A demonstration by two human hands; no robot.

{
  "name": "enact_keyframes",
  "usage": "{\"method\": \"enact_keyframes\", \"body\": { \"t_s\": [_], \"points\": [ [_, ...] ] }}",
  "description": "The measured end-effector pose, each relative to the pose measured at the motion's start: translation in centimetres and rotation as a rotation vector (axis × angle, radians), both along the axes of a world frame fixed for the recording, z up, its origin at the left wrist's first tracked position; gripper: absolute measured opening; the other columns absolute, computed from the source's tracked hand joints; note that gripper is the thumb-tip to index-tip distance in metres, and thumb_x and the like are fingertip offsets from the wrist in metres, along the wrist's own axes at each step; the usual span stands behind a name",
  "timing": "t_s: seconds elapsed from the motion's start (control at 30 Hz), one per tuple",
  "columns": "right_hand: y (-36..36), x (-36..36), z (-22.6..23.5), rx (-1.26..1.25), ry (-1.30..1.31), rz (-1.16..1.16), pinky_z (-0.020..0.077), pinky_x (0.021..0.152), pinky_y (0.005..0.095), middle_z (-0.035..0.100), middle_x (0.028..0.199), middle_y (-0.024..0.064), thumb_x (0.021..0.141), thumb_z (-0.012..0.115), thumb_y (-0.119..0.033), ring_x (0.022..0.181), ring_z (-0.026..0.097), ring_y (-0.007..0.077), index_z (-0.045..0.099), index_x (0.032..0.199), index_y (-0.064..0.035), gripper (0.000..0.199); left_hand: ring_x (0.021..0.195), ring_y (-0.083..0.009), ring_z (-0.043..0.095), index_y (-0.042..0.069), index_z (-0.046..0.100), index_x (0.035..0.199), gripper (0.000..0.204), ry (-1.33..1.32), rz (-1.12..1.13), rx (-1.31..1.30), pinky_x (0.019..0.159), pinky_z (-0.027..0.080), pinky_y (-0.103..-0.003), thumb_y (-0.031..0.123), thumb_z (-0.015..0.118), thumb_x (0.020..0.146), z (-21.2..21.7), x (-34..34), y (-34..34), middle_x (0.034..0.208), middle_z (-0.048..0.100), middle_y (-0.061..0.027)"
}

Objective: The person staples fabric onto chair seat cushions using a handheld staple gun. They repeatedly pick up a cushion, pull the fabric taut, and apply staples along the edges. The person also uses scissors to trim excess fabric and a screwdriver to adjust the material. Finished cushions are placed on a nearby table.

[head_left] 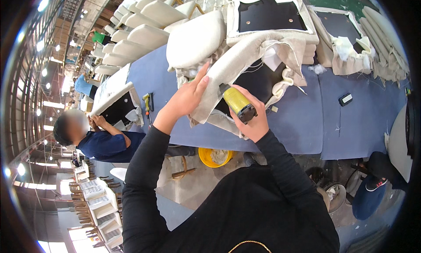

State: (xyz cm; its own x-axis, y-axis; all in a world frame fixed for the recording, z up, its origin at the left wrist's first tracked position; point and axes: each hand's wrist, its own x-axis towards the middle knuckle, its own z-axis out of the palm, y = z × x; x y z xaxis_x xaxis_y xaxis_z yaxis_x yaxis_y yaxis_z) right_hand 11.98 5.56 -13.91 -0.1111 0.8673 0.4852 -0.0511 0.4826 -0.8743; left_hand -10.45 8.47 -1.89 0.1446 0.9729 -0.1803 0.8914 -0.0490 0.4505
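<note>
The left hand (189,95) lies flat on the beige fabric cover (245,49) of an upturned seat cushion (258,80), fingers stretched out together and pressing the cloth down along the cushion's near left edge — it presses rather than pinches, with nothing closed inside it. The right hand (250,117) is wrapped around a yellow staple gun (239,105) with a black end, clamped firmly on its body, the tool lying just against the cushion's dark underside near the near edge of the blue worktable (307,121). The cushion sits in the middle of that table, its loose fabric folded back over the far side and bunched at the right corner. Just beyond it rests a plump white seat pad (195,38), and farther off another upturned frame (272,14) shows its black underside ringed with pale cloth. To the far right lie more fabric-wrapped pieces (346,47), and a small black tool (345,99) lies on the bare blue surface well apart from the hands. To the left, a row of white upholstered cushions (136,29) runs into the distance. A second person in a dark blue shirt (105,145) works at the left end of the table — their hands on another dark-bottomed seat. Below the table edge stands a yellow bucket (215,156).
</note>
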Motion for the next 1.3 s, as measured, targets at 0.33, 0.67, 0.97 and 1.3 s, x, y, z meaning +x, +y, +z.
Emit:
{"method": "enact_keyframes", "body": {
  "t_s": [0.33, 0.67, 0.97, 1.3],
  "points": [
    [-1.0, 1.2, 1.4, -0.103, 0.038, 0.102, 0.0591, 0.103, 0.0405, 0.076, 0.131, 0.0207, 0.081, 0.079, 0.002, 0.12, 0.076, 0.0391, 0.064, 0.146, -0.0025, 0.067, 0.111, -0.0522, 0.07, 0.034, 0.031, 0.175, 0.075, 0.323, -0.165, 0.196, 0.095, 0.059, -0.055, 0.025, 0.065, 0.109, 0.5, 2.2, -2.1, 0.137, 0.065, -0.0283],
    [-1.9, 0.6, 1.8, -0.028, 0.006, 0.1, 0.0606, 0.101, 0.0408, 0.076, 0.128, 0.0221, 0.081, 0.079, 0.0, 0.116, 0.076, 0.0419, 0.064, 0.145, -0.0024, 0.067, 0.112, -0.0512, 0.072, 0.037, 0.028, 0.175, 0.092, 0.326, -0.163, 0.177, 0.096, 0.061, -0.054, 0.018, 0.074, 0.099, 0.7, 2.4, -2.6, 0.138, 0.064, -0.0295],
    [-2.9, 1.0, 1.8, -0.061, 0.039, 0.107, 0.0596, 0.102, 0.0397, 0.077, 0.131, 0.021, 0.083, 0.078, 0.001, 0.118, 0.077, 0.0381, 0.065, 0.145, -0.002, 0.064, 0.128, -0.0337, 0.071, 0.013, 0.034, 0.174, 0.085, -0.199, -0.366, 0.093, 0.111, 0.054, -0.045, 0.031, 0.075, 0.102, 0.5, -2.1, 0.0, 0.156, 0.061, -0.022],
    [-3.3, 0.6, 1.1, -0.105, 0.017, 0.105, 0.0588, 0.103, 0.041, 0.076, 0.134, 0.0202, 0.085, 0.079, 0.001, 0.121, 0.075, 0.0401, 0.063, 0.147, -0.0056, 0.064, 0.13, -0.0276, 0.067, -0.003, 0.057, 0.157, 0.077, -0.244, 0.245, -0.268, 0.115, 0.047, -0.039, 0.06, 0.036, 0.119, 0.8, -1.3, -2.1, 0.146, 0.068, -0.024]
  ]
}}
